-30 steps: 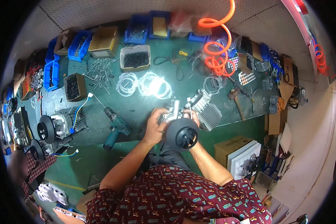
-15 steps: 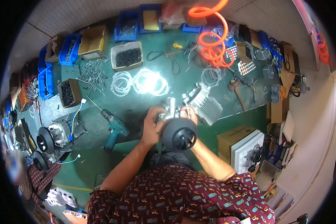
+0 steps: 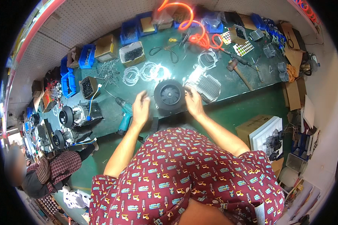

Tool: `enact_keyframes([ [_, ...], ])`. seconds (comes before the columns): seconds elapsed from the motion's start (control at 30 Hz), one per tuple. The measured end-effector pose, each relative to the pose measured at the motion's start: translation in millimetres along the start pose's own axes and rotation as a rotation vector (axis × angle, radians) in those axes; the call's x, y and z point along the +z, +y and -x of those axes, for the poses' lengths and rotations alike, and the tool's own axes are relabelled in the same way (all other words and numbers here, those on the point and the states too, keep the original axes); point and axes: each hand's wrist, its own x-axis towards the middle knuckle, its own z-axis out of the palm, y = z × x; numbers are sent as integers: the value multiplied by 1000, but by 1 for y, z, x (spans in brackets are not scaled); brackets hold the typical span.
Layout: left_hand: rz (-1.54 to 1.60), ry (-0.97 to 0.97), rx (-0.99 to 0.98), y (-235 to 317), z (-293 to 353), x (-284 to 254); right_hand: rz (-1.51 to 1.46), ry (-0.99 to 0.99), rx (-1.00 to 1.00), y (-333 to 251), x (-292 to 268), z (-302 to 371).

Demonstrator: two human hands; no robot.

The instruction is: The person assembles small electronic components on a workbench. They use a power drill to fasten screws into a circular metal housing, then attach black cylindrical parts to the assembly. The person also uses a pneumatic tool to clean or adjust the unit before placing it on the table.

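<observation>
A motor unit with a round black fan wheel (image 3: 169,95) stands at the table's near edge, its wheel facing up. My left hand (image 3: 141,108) is beside it on the left, apart from it, with fingers spread and nothing in them. At the unit's right side my right hand (image 3: 193,100) has its fingers closed against the edge; the wheel partly hides what lies under the fingertips. A finned grey metal housing (image 3: 207,88) lies just right of that hand. Left of my left hand is a teal cordless drill (image 3: 125,117).
White ring gaskets (image 3: 131,75) lie behind the unit. A box of black screws (image 3: 132,53), scissors (image 3: 164,51) and a hammer (image 3: 239,75) are farther back. An orange coiled hose (image 3: 201,40) hangs over the table. More motor units (image 3: 79,114) stand at left, near another person (image 3: 60,167).
The motor unit has gone from being held in both hands over the edge to standing on the table, wheel up. My left hand has let go and moved left. The view has shifted.
</observation>
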Motion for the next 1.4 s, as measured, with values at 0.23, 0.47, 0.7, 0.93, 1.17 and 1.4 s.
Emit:
enact_keyframes([
  [0.23,-607,-130,191,21,40,3,276,-140,-201,2,-9,40],
  [0.47,-731,-102,305,27,33,8,368,-172,-280,-1,-12,36],
  [0.7,-684,-163,286,25,29,8,423,-130,-390,14,-12,36],
  [0.93,-648,-108,234,38,28,-11,150,-9,23,-2,-3,24],
  [1.17,-1003,-264,220,211,-1,16,-174,-107,22,43,20,4],
  [1.4,-1369,-556,402,234,-12,52,-272,-102,62,48,33,0],
])
